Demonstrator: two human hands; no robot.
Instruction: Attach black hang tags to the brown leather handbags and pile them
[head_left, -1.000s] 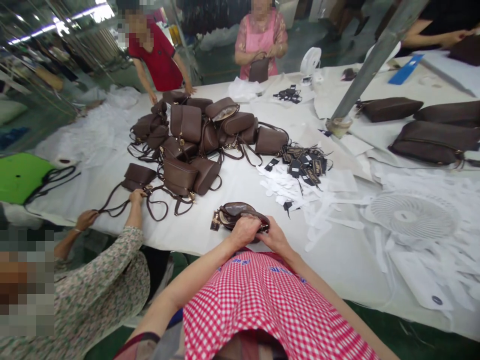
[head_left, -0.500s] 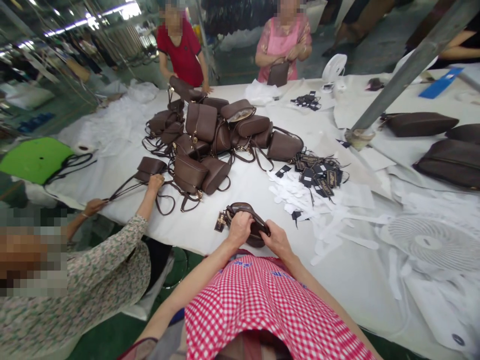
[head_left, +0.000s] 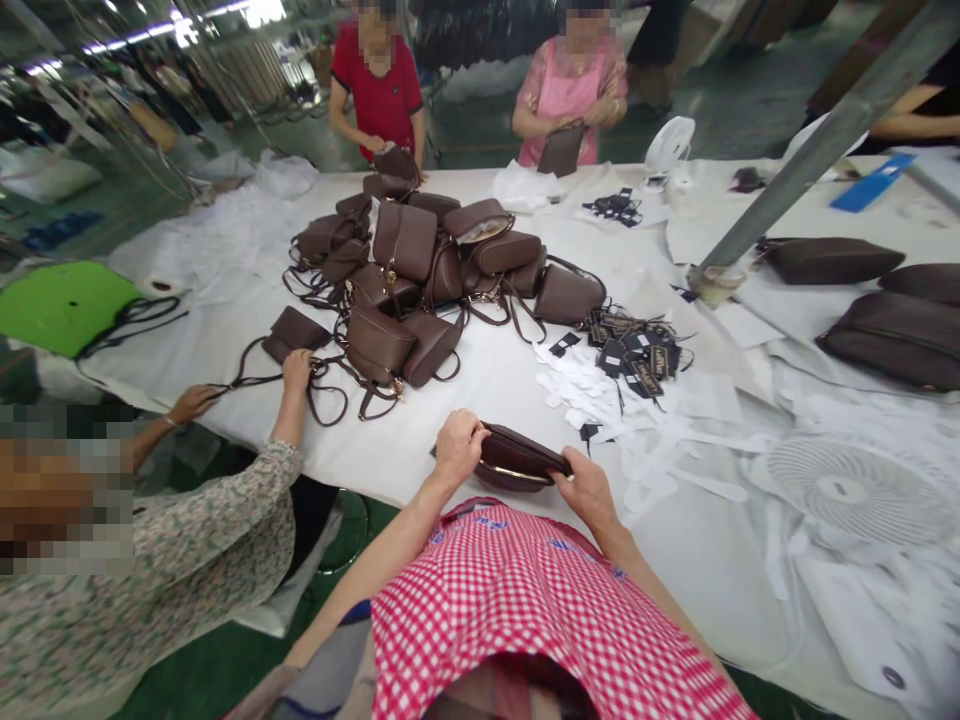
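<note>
A dark brown handbag (head_left: 517, 455) is held just above or on the table's front edge, in front of my checked apron. Its zip opening faces me, with a gold-coloured zip line along it. My left hand (head_left: 459, 445) pinches the bag's left end. At the right end, my right hand (head_left: 589, 485) grips the rim between thumb and fingers. Most of the bag's far side and its base are hidden.
A heap of brown handbags (head_left: 409, 240) covers the middle of the white table (head_left: 390, 450). Black tags (head_left: 637, 350) and white paper strips (head_left: 577, 385) lie to the right, near a white fan (head_left: 847, 485). A metal pole (head_left: 795, 150) slants up. Co-workers stand left and opposite.
The bag's opening has been pulled wide and straight between my hands, which moved apart. The hanging black tag at its left is now mostly hidden. A co-worker in red lifts a bag upright.
</note>
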